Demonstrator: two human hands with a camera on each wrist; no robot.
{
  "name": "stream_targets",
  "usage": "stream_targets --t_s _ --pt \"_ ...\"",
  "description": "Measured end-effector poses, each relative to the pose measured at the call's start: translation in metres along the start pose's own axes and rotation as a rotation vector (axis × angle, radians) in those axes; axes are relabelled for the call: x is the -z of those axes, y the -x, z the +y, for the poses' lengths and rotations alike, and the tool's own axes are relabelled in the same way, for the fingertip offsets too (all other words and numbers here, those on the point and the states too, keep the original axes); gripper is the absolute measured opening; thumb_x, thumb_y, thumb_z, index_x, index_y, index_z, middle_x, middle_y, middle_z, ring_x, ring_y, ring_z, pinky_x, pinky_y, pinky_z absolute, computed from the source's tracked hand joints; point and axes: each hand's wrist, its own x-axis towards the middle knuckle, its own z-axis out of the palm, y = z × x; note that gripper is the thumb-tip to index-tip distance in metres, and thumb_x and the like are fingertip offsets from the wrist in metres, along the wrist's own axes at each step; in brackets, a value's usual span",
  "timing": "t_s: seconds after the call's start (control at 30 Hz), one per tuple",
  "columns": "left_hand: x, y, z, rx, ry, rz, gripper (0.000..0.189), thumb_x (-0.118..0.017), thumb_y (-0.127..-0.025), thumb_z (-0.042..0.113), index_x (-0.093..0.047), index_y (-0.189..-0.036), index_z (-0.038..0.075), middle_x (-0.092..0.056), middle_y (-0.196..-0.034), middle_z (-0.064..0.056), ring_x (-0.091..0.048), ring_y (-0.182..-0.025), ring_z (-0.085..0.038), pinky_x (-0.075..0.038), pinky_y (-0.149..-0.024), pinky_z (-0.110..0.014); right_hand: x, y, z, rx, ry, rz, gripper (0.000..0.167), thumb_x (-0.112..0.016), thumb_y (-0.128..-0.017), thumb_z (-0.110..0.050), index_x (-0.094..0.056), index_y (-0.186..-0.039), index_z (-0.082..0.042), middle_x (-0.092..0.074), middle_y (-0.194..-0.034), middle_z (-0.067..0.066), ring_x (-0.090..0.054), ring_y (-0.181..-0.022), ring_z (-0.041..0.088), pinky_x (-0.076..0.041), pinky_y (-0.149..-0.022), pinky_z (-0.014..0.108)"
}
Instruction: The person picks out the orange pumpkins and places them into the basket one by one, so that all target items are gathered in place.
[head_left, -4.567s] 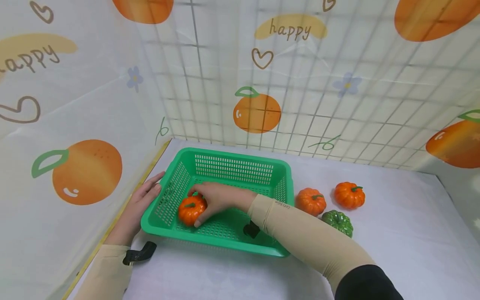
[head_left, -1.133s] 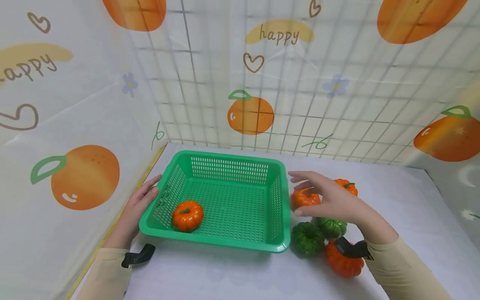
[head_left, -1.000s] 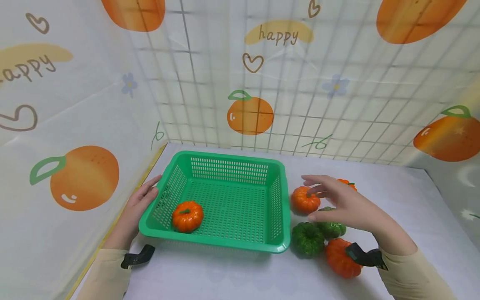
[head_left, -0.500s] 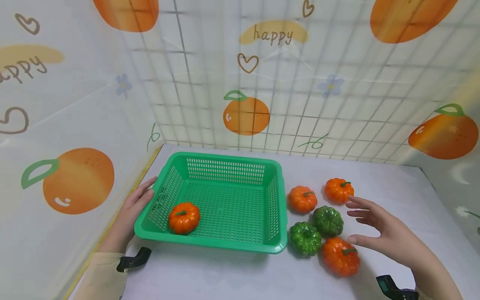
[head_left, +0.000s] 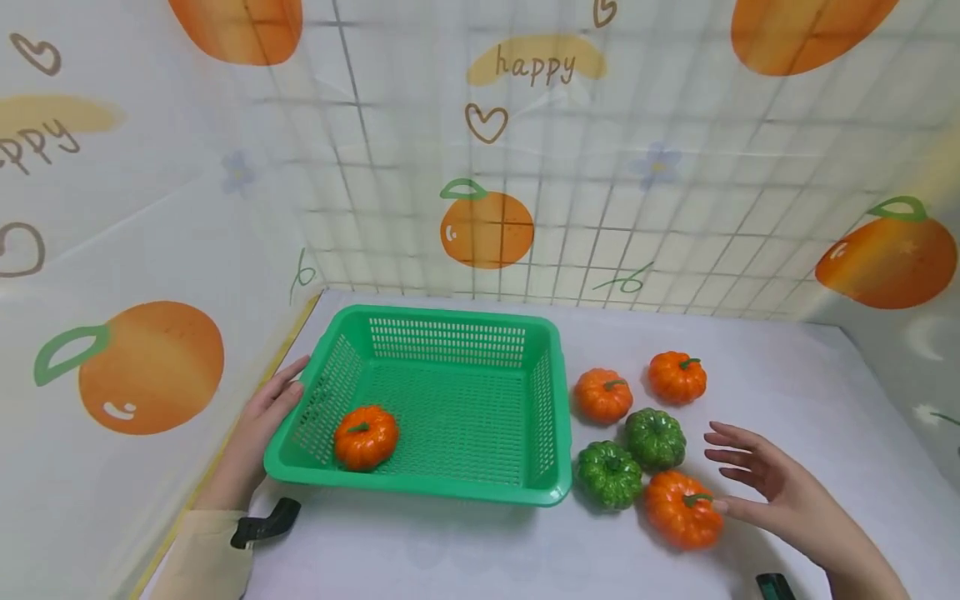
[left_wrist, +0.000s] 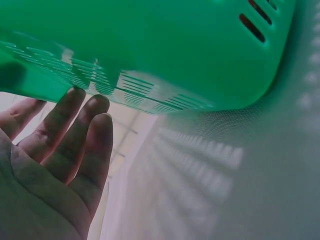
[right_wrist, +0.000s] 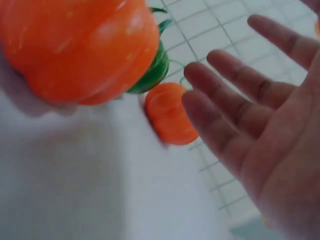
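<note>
My left hand (head_left: 266, 421) rests its extended fingers against the left end of a green plastic basket (head_left: 420, 486); in the left wrist view the fingertips (left_wrist: 102, 131) lie right at its slotted wall. One small orange pumpkin (head_left: 366, 438) sits inside, in the near left corner. My right hand (head_left: 783, 492) hovers with fingers spread and nothing in its grasp. Its thumb tip is right at the stem of the nearest orange pumpkin (head_left: 682, 510), which looms large in the right wrist view (right_wrist: 80, 50). Two green pumpkins (head_left: 656, 439) stand just left of that one.
Farther back on the white cloth are two more orange pumpkins, one beside the basket's right wall (head_left: 603, 396) and another to its right (head_left: 677, 377). A printed sheet over a wire grid (head_left: 562, 150) closes off the back, and a printed side sheet (head_left: 150, 250) the left.
My right hand, earlier around the orange pumpkin inside the basket, has let it go, left the basket and moved right to the near orange pumpkin. The left hand stays at the basket's rim.
</note>
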Motion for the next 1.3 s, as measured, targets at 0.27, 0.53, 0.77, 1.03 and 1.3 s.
stream_targets --t_s 0.27,0.53,0.77,1.03,1.3 --pt "0.0 0.001 -0.002 0.017 0.015 -0.016 0.052 -0.046 -0.106 0.036 -0.035 -0.155 0.024 -0.041 -0.149 -0.006 -0.051 -0.12 -0.01 -0.049 -0.087 -0.022 -0.01 0.0 0.017 -0.058 -0.083 -0.024 0.076 -0.083 -0.081 -0.016 -0.044 -0.145 -0.007 -0.048 -0.14 0.018 -0.058 -0.115 0.01 -0.051 -0.086 0.025" --pt "-0.003 -0.001 0.0 0.013 0.059 -0.032 0.051 -0.045 -0.106 0.034 -0.035 -0.155 0.022 -0.037 -0.153 -0.008 -0.049 -0.123 -0.014 -0.049 -0.088 -0.024 -0.01 0.006 0.028 -0.181 -0.167 -0.146 0.074 -0.08 -0.084 -0.012 -0.041 -0.147 -0.006 -0.047 -0.143 0.02 -0.058 -0.114 0.008 -0.051 -0.087 0.025" --pt "-0.003 -0.001 0.0 0.025 0.059 -0.019 0.052 -0.046 -0.106 0.037 -0.036 -0.155 0.024 -0.036 -0.153 -0.006 -0.049 -0.125 -0.013 -0.049 -0.088 -0.023 -0.012 0.003 0.03 -0.273 -0.121 -0.239 0.074 -0.08 -0.084 -0.021 -0.042 -0.147 -0.009 -0.047 -0.145 0.017 -0.052 -0.123 0.031 -0.049 -0.087 0.023" --pt "-0.003 0.0 0.001 0.011 0.063 -0.019 0.053 -0.047 -0.106 0.035 -0.035 -0.155 0.021 -0.041 -0.15 -0.008 -0.053 -0.119 -0.012 -0.051 -0.087 -0.024 -0.013 0.004 0.03 -0.241 -0.101 -0.288 0.075 -0.085 -0.079 -0.022 -0.048 -0.143 -0.011 -0.049 -0.144 0.011 -0.049 -0.118 -0.004 -0.044 -0.091 0.019" --pt "-0.004 0.0 0.003 0.018 0.034 -0.011 0.053 -0.047 -0.105 0.037 -0.036 -0.155 0.022 -0.039 -0.15 -0.009 -0.051 -0.12 -0.013 -0.049 -0.087 -0.022 -0.014 0.004 0.032 -0.182 -0.086 -0.314 0.072 -0.085 -0.079 -0.023 -0.051 -0.142 -0.011 -0.052 -0.141 0.012 -0.051 -0.114 -0.003 -0.045 -0.089 0.018"
